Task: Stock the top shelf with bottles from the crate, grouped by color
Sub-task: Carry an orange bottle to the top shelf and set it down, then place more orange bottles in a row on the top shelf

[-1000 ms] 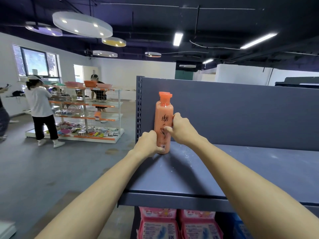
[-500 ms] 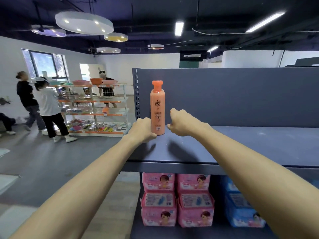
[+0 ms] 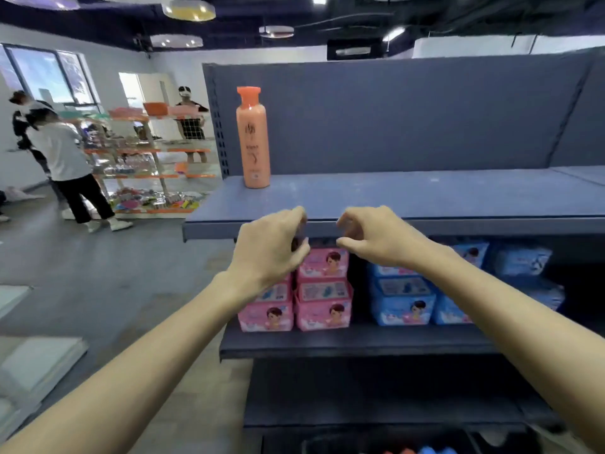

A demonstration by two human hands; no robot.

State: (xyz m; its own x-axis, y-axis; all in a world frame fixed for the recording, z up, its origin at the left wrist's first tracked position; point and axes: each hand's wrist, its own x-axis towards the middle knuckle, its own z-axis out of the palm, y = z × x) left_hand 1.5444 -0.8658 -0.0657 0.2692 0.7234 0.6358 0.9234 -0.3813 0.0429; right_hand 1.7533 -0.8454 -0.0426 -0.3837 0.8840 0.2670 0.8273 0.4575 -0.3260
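Note:
An orange bottle (image 3: 252,139) stands upright at the far left of the grey top shelf (image 3: 409,194), close to the back panel. Nothing else stands on that shelf. My left hand (image 3: 268,249) and my right hand (image 3: 373,240) hang in front of the shelf's front edge, well below and in front of the bottle. Both hands hold nothing, with fingers loosely curled and apart. At the bottom edge of the view, coloured bottle caps (image 3: 415,450) peek out of a dark crate.
Pink packs (image 3: 322,290) and blue packs (image 3: 402,299) fill the shelf below. People (image 3: 65,158) stand at an orange-trimmed display rack (image 3: 147,158) across the grey floor to the left. Pale boards (image 3: 36,358) lie on the floor at lower left.
Both hands let go of the orange bottle and drew back and down from the top shelf. The view tilted downward, showing the lower shelves.

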